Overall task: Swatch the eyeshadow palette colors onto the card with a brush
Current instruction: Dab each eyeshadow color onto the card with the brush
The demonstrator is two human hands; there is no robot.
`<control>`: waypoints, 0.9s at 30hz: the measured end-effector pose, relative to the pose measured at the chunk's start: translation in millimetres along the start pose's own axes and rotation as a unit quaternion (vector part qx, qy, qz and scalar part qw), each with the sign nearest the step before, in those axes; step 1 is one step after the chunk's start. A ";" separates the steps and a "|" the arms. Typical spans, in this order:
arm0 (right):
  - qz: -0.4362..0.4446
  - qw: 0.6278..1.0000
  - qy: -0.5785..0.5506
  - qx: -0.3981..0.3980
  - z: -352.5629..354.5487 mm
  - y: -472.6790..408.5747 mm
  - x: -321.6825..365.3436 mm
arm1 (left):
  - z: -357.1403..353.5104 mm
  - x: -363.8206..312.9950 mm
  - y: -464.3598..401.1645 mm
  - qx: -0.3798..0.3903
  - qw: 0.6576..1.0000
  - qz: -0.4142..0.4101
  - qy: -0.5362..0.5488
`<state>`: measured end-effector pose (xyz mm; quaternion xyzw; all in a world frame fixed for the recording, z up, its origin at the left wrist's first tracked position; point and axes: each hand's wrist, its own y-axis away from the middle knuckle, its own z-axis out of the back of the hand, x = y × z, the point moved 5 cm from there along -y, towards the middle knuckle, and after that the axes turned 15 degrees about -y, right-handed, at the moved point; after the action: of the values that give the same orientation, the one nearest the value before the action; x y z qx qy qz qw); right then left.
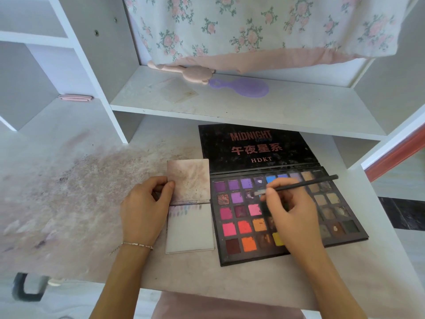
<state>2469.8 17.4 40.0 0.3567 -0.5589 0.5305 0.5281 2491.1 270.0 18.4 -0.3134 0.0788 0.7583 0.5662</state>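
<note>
The right hand [292,210] pinches a brush [299,185], tip over a purple pan of the palette [234,254] on the worktop [69,203], while the left hand [145,212] pinches the card [189,236] beside it. Loose powder could drop on the way across and smudge the faint swatches, or the card could slip

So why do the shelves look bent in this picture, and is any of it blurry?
Head view: the wide-angle lens bows the white shelf edges outward; light is soft and even, without harsh glare; the palette and right hand with the brush look fairly sharp, while the dark object at the lower-left corner is smeared.
</note>
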 end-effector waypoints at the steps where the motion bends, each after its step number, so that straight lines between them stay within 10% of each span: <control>1: -0.005 1.000 -0.014 0.016 -9.3 3.4 1.5 | 0.0 0.0 0.1 0.000 1.000 -0.002 0.002; 10: -0.023 0.984 -0.033 0.175 -77.2 18.8 6.8 | -0.1 0.5 -0.1 0.000 1.000 -0.006 0.004; 27: -0.045 0.975 0.053 0.211 -87.6 17.4 4.3 | 0.0 0.1 -0.1 0.001 1.000 -0.007 0.007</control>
<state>2470.9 106.2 29.9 0.4562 -0.3892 0.6303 0.4931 2491.1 270.1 18.3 -0.3185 0.0813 0.7521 0.5713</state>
